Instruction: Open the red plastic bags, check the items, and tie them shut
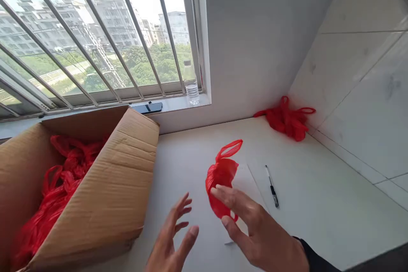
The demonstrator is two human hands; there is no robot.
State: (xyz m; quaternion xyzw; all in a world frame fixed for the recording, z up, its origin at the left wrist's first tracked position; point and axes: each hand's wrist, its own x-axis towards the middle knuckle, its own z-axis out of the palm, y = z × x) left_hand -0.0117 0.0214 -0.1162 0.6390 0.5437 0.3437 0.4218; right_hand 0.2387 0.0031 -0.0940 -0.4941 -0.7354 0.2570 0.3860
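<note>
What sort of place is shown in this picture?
Probably an upper-floor room in a building: the barred window looks down on trees and apartment-like blocks, with a tiled wall at right.

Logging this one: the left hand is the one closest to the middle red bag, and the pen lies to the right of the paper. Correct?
Not the hand: in the head view, the right hand is closest to the middle red bag. The pen does lie to the right of the paper.

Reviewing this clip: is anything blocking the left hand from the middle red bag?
Nothing visible does: only white tabletop shows between the left hand and the red bag. The right hand overlaps the bag's near right side; contact is unclear.
</note>
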